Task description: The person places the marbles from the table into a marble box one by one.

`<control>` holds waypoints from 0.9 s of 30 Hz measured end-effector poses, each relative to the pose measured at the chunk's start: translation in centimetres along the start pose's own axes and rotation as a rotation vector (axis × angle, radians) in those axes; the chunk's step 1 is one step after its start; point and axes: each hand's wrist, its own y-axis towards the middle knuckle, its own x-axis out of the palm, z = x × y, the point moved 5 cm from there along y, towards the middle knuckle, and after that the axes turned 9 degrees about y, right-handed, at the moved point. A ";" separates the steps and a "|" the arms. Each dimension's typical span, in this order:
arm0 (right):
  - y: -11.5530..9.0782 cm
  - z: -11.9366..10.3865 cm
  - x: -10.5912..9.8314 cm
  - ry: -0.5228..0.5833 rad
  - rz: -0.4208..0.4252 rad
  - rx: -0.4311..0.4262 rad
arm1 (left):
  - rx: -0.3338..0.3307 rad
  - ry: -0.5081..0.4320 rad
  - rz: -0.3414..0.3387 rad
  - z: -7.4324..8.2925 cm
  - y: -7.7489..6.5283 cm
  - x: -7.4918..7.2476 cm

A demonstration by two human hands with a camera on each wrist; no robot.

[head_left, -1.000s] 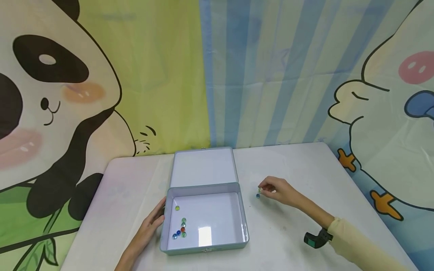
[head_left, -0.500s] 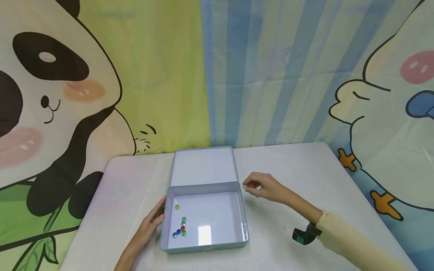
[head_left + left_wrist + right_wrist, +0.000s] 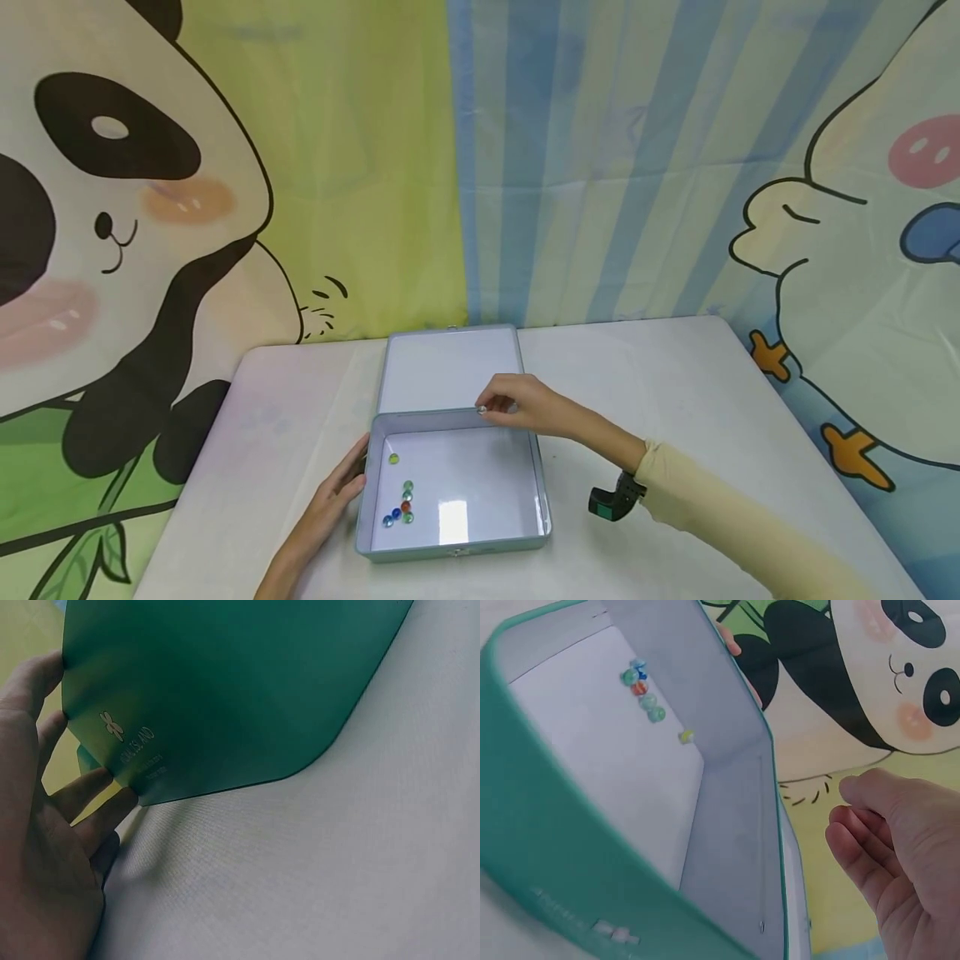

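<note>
In the head view, taking the box's middle as the dial's centre, the right hand (image 3: 527, 404) is at one o'clock, above the hinge side, its thumb and fingers pinching a small clear glass marble (image 3: 482, 409); whether its palm hides others, I cannot tell. The left hand (image 3: 336, 490) is at nine o'clock, fingers loosely extended and touching the wall of the rectangular green box with a pale interior (image 3: 480, 475). Its flat white-faced lid (image 3: 450, 367) lies open towards twelve.

Inside, one round yellow-green marble (image 3: 393, 458) sits at ten o'clock. Towards eight is a cluster of green, clear, red-orange (image 3: 406, 506) and blue (image 3: 397, 513) marbles. The box rests on a white table (image 3: 637, 358); behind it hangs a printed panda curtain (image 3: 375, 167).
</note>
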 end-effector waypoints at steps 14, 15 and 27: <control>5.2 -0.6 4.5 -0.006 -0.176 0.031 | 0.079 0.015 -0.020 0.4 0.0 0.0; 5.5 -0.6 4.9 -0.009 -0.189 0.033 | 0.083 0.014 -0.022 0.3 0.0 0.0; 7.5 -0.1 9.5 -0.070 -0.304 -0.002 | 0.071 0.027 -0.029 0.1 0.0 -0.1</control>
